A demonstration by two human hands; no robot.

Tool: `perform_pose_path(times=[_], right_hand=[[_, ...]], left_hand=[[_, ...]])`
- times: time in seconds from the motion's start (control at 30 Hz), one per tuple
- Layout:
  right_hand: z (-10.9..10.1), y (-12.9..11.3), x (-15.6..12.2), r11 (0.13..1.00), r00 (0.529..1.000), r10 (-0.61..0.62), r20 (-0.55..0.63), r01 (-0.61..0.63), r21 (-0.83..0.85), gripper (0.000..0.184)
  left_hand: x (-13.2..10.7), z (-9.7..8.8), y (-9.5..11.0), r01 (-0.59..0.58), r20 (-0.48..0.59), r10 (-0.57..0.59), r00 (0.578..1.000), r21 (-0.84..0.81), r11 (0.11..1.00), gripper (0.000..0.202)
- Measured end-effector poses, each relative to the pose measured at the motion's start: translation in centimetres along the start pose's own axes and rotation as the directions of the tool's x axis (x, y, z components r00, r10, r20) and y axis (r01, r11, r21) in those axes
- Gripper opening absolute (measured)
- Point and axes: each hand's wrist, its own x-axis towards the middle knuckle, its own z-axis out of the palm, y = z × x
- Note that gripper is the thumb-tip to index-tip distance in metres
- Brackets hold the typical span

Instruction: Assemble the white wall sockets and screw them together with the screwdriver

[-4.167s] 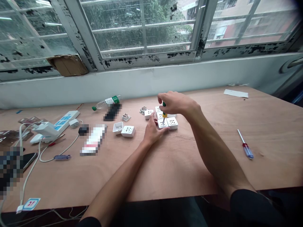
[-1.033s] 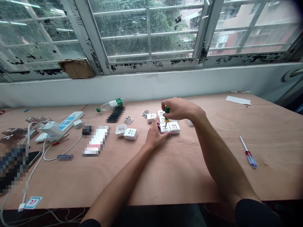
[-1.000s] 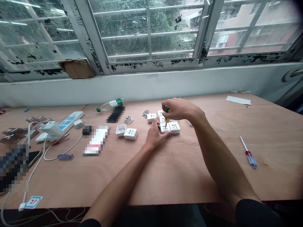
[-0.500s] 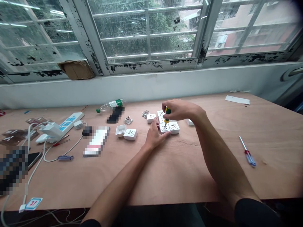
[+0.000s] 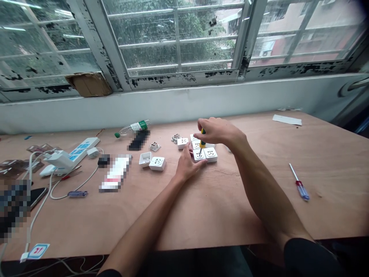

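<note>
Screwdriver (image 5: 202, 137), green and yellow, pinched between the right hand's (image 5: 217, 130) fingers and thumb, tip down on a white socket faceplate (image 5: 198, 155) at mid-table, the open left hand (image 5: 186, 163) braced against it. Tip may slip if the faceplate shifts. Adjoining socket (image 5: 211, 154) crowds it; red-handled screwdriver (image 5: 300, 189) lies apart, lower right — out of the way.

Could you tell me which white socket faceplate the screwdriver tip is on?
The front-left faceplate of the cluster; the screwdriver held in the right hand touches only it.
</note>
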Motion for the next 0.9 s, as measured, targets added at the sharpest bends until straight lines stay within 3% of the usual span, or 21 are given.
perform_pose_path(times=[0.07, 0.2, 0.27, 0.37, 0.47, 0.67, 0.8, 0.9], right_hand=[[-0.07, -0.07, -0.19, 1.000, 1.000, -0.005, 0.001, 0.005, 0.024, 0.033], [-0.35, 0.11, -0.45, 0.984, 0.985, -0.119, 0.125, 0.100, 0.148, 0.049], [-0.30, 0.05, -0.30, 0.986, 0.985, -0.112, 0.130, 0.094, 0.141, 0.043], [0.02, -0.27, 0.14, 0.999, 0.999, -0.030, 0.029, 0.028, 0.041, 0.024], [0.20, -0.39, 0.30, 1.000, 0.998, -0.007, -0.056, 0.006, -0.018, 0.026], [-0.41, -0.02, -0.25, 0.997, 0.995, -0.068, 0.076, 0.065, 0.037, 0.035], [-0.32, -0.36, -0.12, 0.999, 0.999, -0.041, 0.021, 0.041, 0.005, 0.020], [-0.15, -0.42, -0.06, 1.000, 1.000, -0.027, -0.014, 0.027, -0.011, 0.025]], left_hand=[[0.00, 0.00, 0.03, -0.003, -0.002, 0.003, 1.000, -0.003, 1.000, 0.097], [0.01, -0.09, 0.17, -0.004, 0.000, 0.004, 1.000, 0.008, 1.000, 0.094], [0.00, -0.14, 0.23, 0.000, 0.003, 0.000, 1.000, 0.009, 1.000, 0.094], [-0.02, -0.17, 0.25, -0.002, 0.002, 0.002, 1.000, -0.001, 1.000, 0.096], [-0.02, -0.14, 0.22, -0.004, -0.004, 0.004, 1.000, -0.007, 1.000, 0.098], [0.02, -0.09, 0.19, 0.007, 0.009, -0.007, 1.000, 0.008, 1.000, 0.096], [0.01, -0.09, 0.26, -0.002, -0.002, 0.002, 1.000, 0.009, 1.000, 0.097], [0.01, -0.07, 0.28, -0.004, -0.001, 0.004, 1.000, 0.013, 1.000, 0.095]])
